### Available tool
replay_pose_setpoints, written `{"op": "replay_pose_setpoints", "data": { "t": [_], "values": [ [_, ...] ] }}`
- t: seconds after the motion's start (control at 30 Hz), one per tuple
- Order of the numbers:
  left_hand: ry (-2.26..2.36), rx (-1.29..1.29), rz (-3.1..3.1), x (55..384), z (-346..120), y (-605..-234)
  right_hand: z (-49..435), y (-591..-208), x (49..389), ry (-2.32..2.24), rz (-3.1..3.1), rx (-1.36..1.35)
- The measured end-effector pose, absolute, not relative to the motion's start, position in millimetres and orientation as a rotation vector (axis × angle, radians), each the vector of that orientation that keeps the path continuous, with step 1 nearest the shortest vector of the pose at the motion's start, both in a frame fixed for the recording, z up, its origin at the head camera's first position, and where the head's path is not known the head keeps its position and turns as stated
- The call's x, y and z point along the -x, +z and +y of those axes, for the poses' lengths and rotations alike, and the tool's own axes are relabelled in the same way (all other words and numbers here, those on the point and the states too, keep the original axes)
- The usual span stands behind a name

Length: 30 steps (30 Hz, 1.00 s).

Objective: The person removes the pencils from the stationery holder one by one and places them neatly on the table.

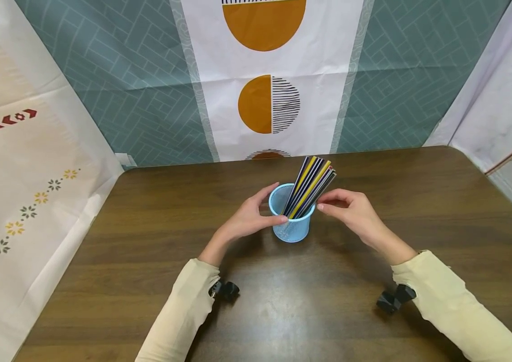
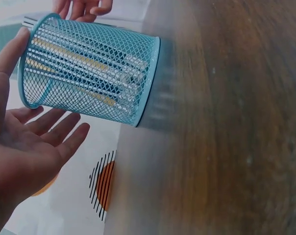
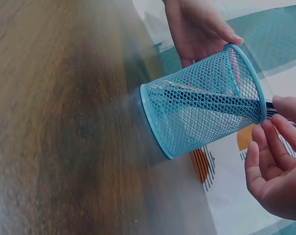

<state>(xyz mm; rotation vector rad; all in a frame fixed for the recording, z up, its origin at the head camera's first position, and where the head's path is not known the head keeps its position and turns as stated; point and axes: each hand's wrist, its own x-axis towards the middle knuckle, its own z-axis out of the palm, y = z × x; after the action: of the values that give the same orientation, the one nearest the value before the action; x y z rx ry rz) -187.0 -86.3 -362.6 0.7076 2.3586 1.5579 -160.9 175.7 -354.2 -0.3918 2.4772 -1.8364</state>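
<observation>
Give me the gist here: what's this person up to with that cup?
The person's left hand is around a round, light blue wire-mesh cup, with the thumb on its rim. The cup stands upright on a brown wood-grain table. A bundle of slim, straight dark, yellow and silvery sticks is inside, leaning toward the person's right. The right hand is at that side of the rim, beside the bundle; whether it grips anything is unclear.

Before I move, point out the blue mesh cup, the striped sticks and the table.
Blue mesh cup (image 1: 291, 232): head view, front wall.
Striped sticks (image 1: 309, 187): head view, middle of the bundle.
Table (image 1: 278, 306): head view, bare near top.
</observation>
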Motion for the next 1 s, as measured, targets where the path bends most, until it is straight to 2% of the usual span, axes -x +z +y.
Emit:
{"op": "replay_pose_setpoints", "data": {
  "t": [0.6,1.0],
  "values": [
    [1.582,-0.752,2.269,190,-86,-360,165,-353,167,-1.931,2.473,0.352],
    [1.571,-0.743,2.258,192,-86,-360,156,-350,168,-1.873,2.602,0.217]
  ]
}}
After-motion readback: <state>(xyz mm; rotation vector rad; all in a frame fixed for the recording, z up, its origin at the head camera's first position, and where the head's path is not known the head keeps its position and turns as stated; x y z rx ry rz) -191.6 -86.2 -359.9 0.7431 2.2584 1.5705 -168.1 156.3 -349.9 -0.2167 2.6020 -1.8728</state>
